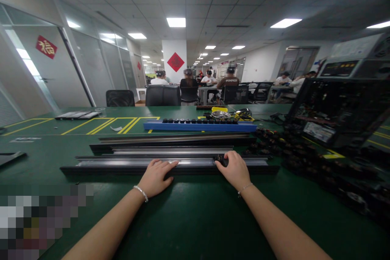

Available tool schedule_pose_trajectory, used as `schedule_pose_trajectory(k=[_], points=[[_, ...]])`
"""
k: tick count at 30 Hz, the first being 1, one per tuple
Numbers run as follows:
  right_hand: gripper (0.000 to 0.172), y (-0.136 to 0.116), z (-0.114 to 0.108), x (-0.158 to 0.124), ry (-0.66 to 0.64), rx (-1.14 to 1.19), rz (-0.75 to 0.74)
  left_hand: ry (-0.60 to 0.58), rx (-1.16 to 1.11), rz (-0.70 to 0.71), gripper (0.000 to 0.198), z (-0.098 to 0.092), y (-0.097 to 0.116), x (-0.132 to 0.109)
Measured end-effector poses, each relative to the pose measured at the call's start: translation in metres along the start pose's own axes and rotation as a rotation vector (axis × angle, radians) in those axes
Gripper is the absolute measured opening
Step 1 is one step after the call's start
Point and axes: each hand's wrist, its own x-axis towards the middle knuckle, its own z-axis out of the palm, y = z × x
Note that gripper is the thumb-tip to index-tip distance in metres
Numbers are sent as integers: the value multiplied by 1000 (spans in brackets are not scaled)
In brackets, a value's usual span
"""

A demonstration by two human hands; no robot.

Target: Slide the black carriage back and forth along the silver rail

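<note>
1. A long green table (195,219) fills an open-plan office lit by ceiling panels, with glass partitions along the left.
2. The person's left hand (157,176) lies flat, palm down and fingers close together, pressing on the near edge of a long metal rail (122,163).
3. The right hand (234,168) rests on the same rail further to the right, its fingers curled around a small black part (219,159) that sits on top of the rail.
4. That rail lies crosswise on the table just in front of the person, and both wrists wear thin bracelets.
5. Two more rails lie parallel just behind it: a second rail (170,150), then a third rail (173,139).
6. Beyond them lies a blue strip (199,126) carrying a row of black pieces.
7. A heap of black parts (304,158) spreads over the table to the right of the rails.
8. Behind the heap stands an open machine (335,109) with its insides showing.
9. At the far edge of the table stand black office chairs (163,95).
10. Further back, seated people (230,79) work at other desks near a pillar with a red diamond sign (176,61).
</note>
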Motion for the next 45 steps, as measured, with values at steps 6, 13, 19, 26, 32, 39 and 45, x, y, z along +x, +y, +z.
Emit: schedule_pose_trajectory(k=[6, 13, 19, 26, 32, 39, 45], points=[[26, -2, 0, 1, -86, 45, -13, 2, -1, -2, 57, 0, 0, 0], [23, -4, -2, 1, -73, 14, 8, 6, 3, 2, 57, -1, 0, 0], [23, -4, -1, 1, -57, -2, 14, 4, 9, 2, 57, 1, 0, 0], [21, -6, -3, 2, -77, 1, 23, 7, 14, 1, 57, 1, 0, 0], [19, -6, -2, 2, -71, 16, 31, 9, 16, -1, 58, 1, -1, 0], [18, 3, -4, 3, -76, -22, 91, 8, 11, -7, 57, 1, -1, 0], [19, 6, -7, 4, -89, -73, 74, -1, 5, -9, 57, -1, 1, 0]])
